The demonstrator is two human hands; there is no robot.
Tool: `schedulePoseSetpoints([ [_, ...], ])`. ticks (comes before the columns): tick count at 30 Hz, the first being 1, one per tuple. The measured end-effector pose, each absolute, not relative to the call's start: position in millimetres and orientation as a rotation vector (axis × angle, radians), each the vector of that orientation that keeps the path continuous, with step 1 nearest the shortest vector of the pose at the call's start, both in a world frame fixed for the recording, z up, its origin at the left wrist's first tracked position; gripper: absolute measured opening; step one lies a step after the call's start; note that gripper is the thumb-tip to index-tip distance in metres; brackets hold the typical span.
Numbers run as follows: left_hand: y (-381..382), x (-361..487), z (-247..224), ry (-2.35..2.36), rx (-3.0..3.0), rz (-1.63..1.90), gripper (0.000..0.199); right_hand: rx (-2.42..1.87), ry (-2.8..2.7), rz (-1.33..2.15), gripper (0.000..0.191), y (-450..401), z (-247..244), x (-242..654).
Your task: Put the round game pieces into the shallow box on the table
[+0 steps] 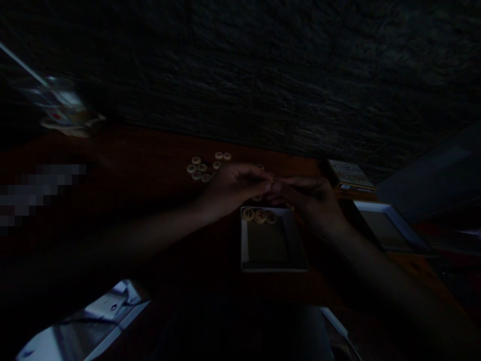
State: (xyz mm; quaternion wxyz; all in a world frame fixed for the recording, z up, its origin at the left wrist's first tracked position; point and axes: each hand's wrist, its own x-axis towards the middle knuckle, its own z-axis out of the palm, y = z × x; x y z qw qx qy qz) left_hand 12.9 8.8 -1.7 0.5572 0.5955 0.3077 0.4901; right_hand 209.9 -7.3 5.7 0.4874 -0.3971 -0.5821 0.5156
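My left hand (238, 184) and my right hand (313, 198) meet fingertip to fingertip above the table, both closed in a pinch. What sits between the fingertips is too small and dark to make out. Just below them stands an open shallow box (244, 245) with pale walls. Along its far edge lie several round Chinese chess pieces, among them a black-marked piece (248, 214) and a red-marked piece (260, 216). More loose chess pieces (202, 168) are spread on the table beyond my left hand. Others are partly hidden behind my fingers.
A second open tray, the box lid (391, 206), lies at the right. Behind it is a printed box (350, 173) near the stone wall (233, 75). A clear cup (65, 105) with a straw stands at the far left of the wooden table (131, 150).
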Motion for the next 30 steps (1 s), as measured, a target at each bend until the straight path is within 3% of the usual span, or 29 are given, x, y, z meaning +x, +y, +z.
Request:
schedulePoseSetpoints([
  [9,9.8,13.1,-1.0,0.731,1.550,1.201,0.016,-0.969,-1.410,1.273,0.019,-6.1,7.4,211.9],
  [30,6.1,14.7,-0.8,0.728,1.377,1.116,0.024,-1.012,-1.552,1.211,0.028,-10.8,15.0,210.5],
])
